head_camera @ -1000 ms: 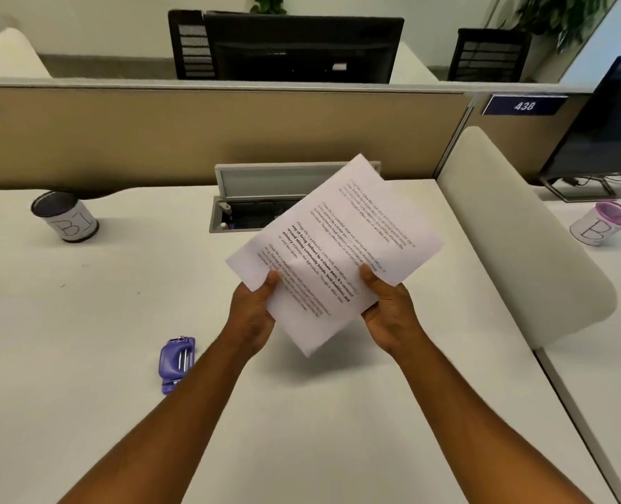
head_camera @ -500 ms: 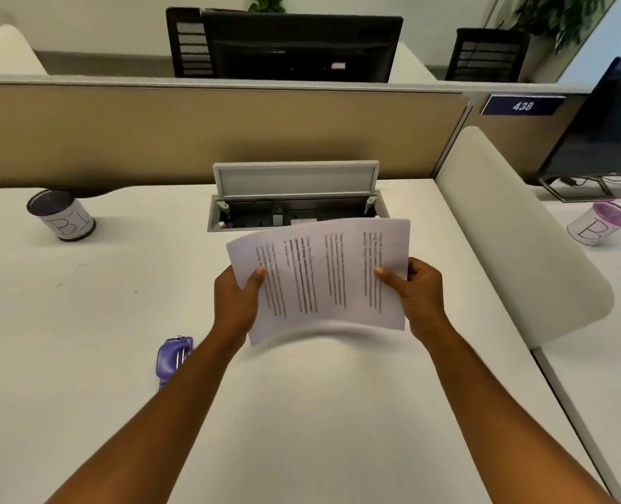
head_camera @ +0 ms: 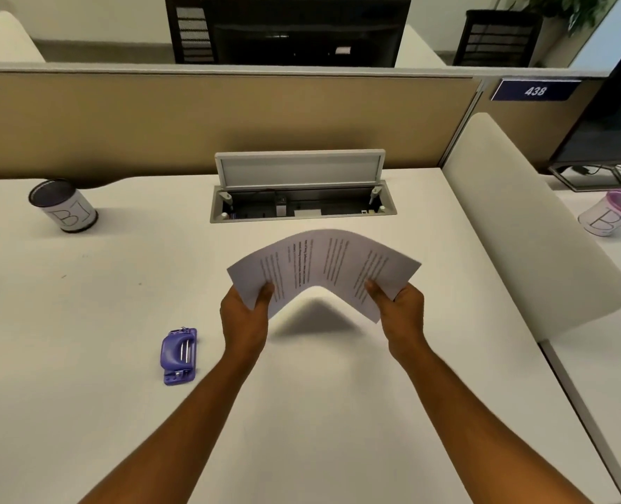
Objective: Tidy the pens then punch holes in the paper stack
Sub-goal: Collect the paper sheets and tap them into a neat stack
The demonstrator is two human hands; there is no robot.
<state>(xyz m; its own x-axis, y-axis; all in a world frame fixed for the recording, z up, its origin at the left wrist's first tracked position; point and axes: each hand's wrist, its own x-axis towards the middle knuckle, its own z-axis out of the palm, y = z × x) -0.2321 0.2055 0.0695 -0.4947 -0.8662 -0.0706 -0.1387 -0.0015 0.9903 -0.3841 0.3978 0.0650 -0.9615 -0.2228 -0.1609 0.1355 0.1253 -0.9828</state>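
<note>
You've got the paper stack (head_camera: pixel 323 271) up in the air around the middle of the frame, one hand on each near corner. Your left hand (head_camera: pixel 245 316) pinches the lower-left corner with its fingers (head_camera: pixel 265 292) closed on the sheets, thumb on top. Your right hand (head_camera: pixel 401 309) does the same on the lower-right corner, fingers clamped shut on the paper. The stack is bowed upward in the middle like an arch, printed side facing you, and it throws a shadow on the white bench (head_camera: pixel 320 412) right under it, so it's clear of the surface.

The purple hole punch (head_camera: pixel 179 355) sits on the bench at lower left of centre, just beside your left forearm and not touching it. Nothing lies between it and the paper except your own left wrist.

Other stuff around: a dark pen cup (head_camera: pixel 63 206) with "BJ" written on it, upper left, well apart from everything. The open cable hatch (head_camera: pixel 301 191) sits straight beyond the paper, its lid tipped up against the tan partition (head_camera: pixel 192 121). On the right a curved white divider (head_camera: pixel 527 227) fences off the next desk, where a pink-rimmed cup (head_camera: pixel 612 212) stands. Something dark pokes in at the far left edge of the frame; too cut off to tell what it is. Can't make out any pens from here.
</note>
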